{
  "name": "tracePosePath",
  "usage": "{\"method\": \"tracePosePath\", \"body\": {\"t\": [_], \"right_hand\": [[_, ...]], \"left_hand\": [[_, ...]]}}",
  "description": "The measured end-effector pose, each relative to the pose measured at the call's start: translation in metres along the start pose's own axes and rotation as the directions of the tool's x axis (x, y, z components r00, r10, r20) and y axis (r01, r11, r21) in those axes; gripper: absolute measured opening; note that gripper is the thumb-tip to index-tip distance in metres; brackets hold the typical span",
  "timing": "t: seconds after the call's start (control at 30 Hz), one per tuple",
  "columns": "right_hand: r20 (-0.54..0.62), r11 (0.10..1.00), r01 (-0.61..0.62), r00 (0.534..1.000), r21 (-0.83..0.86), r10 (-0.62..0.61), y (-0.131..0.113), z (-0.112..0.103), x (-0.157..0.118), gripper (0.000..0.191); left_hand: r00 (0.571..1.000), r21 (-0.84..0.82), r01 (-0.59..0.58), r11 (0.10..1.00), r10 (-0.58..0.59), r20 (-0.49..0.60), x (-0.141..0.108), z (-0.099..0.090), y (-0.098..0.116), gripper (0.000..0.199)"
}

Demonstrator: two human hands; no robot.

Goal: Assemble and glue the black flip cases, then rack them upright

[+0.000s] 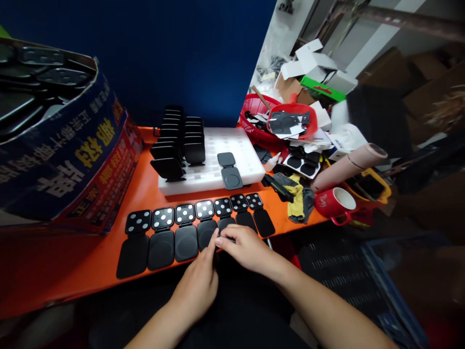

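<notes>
A row of black folding pads lies open along the front edge of the orange table. Their small upper squares (185, 213) carry pale round dots, and their larger lower panels (186, 243) are plain dark. My left hand (198, 278) and my right hand (249, 247) meet at the near edge of one folding pad (225, 223), right of the row's middle. Both have their fingertips drawn together and touching. Whatever lies between the fingers is too small or hidden to make out. My right hand partly covers that pad's lower panel.
Behind the row, a white foam block (214, 186) holds several upright black pads (167, 168) and one unfolded pad (231, 177). A carton (72, 160) of black parts stands left. To the right are a red mug (332, 206), a glove (298, 203), a pink roll (348, 167) and red baskets (250, 104).
</notes>
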State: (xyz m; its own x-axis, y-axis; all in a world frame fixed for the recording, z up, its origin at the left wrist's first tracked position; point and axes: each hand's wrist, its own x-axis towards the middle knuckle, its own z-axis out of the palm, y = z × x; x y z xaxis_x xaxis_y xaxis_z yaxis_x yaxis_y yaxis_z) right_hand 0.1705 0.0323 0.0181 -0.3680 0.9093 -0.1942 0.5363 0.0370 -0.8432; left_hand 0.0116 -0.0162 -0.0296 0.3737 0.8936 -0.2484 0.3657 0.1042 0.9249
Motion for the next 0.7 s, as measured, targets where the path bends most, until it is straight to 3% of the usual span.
{"method": "tracePosePath", "body": {"t": [0.07,0.17,0.2,0.27,0.37,0.43,0.5,0.57,0.7], "right_hand": [[0.085,0.976,-0.044,0.996,0.214,0.026,0.003,-0.001,0.001,0.031],[0.158,0.882,-0.131,0.985,0.453,0.066,0.005,-0.003,0.001,0.034],[0.161,0.883,-0.137,0.984,0.449,0.071,0.003,-0.004,0.0,0.034],[0.176,0.944,-0.102,0.983,0.314,0.048,-0.004,-0.005,-0.004,0.032],[0.161,0.994,0.038,0.987,-0.106,-0.021,-0.018,-0.005,-0.012,0.03],[0.126,0.919,0.084,0.991,-0.386,-0.038,-0.024,-0.002,-0.016,0.029],[0.14,0.824,0.101,0.99,-0.558,-0.027,-0.026,0.0,-0.018,0.028],[0.18,0.79,0.14,0.983,-0.596,-0.038,-0.025,0.003,-0.018,0.026],[0.16,0.829,0.129,0.986,-0.545,-0.048,-0.025,0.005,-0.018,0.027]], "left_hand": [[0.993,-0.275,0.117,0.954,-0.105,0.059,0.001,0.003,0.004,0.078],[0.957,-0.667,0.289,0.686,-0.208,0.2,0.004,0.002,0.013,0.088],[0.951,-0.725,0.307,0.617,-0.227,0.21,0.004,0.001,0.015,0.089],[0.947,-0.74,0.31,0.597,-0.263,0.184,0.006,-0.003,0.016,0.09],[0.972,-0.554,0.225,0.802,-0.228,0.065,0.006,-0.004,0.012,0.087],[0.994,-0.299,0.094,0.95,-0.107,-0.03,0.005,-0.003,0.008,0.084],[0.998,-0.042,-0.026,0.999,0.023,-0.059,0.004,-0.004,0.006,0.081],[0.996,0.105,-0.082,0.991,0.087,-0.038,0.003,-0.005,0.005,0.079],[0.994,0.168,-0.094,0.981,0.101,-0.034,0.003,-0.006,0.002,0.072]]}}
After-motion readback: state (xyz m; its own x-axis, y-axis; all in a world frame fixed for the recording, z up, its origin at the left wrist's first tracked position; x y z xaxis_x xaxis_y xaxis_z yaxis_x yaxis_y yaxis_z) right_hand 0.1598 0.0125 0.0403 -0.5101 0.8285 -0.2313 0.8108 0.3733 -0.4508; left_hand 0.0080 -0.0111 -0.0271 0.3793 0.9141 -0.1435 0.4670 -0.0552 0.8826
